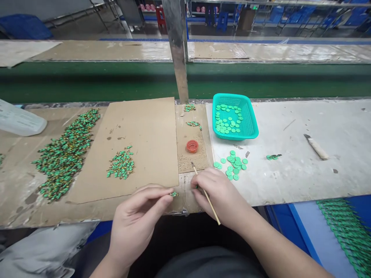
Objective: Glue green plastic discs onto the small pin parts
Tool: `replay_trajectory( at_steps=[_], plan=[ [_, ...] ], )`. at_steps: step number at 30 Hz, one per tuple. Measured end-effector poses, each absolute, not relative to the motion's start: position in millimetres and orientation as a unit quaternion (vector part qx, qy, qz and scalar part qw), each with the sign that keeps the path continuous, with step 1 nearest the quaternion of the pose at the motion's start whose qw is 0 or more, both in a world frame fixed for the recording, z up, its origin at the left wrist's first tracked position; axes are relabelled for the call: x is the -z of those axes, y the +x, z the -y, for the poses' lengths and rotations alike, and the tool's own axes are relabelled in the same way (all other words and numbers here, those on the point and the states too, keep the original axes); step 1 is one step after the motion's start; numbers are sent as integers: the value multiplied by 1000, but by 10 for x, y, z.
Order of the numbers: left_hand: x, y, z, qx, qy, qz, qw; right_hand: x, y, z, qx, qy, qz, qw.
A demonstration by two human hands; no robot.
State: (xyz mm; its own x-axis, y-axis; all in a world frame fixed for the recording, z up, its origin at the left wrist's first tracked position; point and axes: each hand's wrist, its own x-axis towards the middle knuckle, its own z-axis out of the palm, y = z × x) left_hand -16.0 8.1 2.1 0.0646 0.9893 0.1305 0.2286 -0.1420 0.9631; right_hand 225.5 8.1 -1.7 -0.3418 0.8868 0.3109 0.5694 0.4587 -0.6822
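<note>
My left hand [139,216] pinches a tiny green and gold part [174,194] between thumb and forefinger at the bench's near edge. My right hand [220,195] holds a thin wooden stick [206,194] like a pen, its tip pointing up toward a small red cap [192,146]; a bit of green shows under its fingers. A small heap of green-gold parts [121,165] lies on a cardboard sheet [139,131] ahead of my left hand. Loose green discs [233,164] lie just right of my right hand.
A large pile of green-gold parts [65,152] spreads at the left. A teal basket [249,116] holds green discs. A knife with a pale handle [316,147] lies at right. A metal post [178,50] rises behind, with a green conveyor belt [87,81] beyond. A plastic container [20,120] sits far left.
</note>
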Motion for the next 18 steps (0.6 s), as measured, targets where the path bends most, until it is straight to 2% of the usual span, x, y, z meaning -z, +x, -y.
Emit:
replay_trajectory(
  at_steps=[10,18],
  plan=[
    [-56,9,-209,-408,674,-483,382,-104,2510,211,-251,-478,763,355],
    [17,58,-309,-354,783,-406,312,-154,2716,228,-245,-458,728,448]
  ],
)
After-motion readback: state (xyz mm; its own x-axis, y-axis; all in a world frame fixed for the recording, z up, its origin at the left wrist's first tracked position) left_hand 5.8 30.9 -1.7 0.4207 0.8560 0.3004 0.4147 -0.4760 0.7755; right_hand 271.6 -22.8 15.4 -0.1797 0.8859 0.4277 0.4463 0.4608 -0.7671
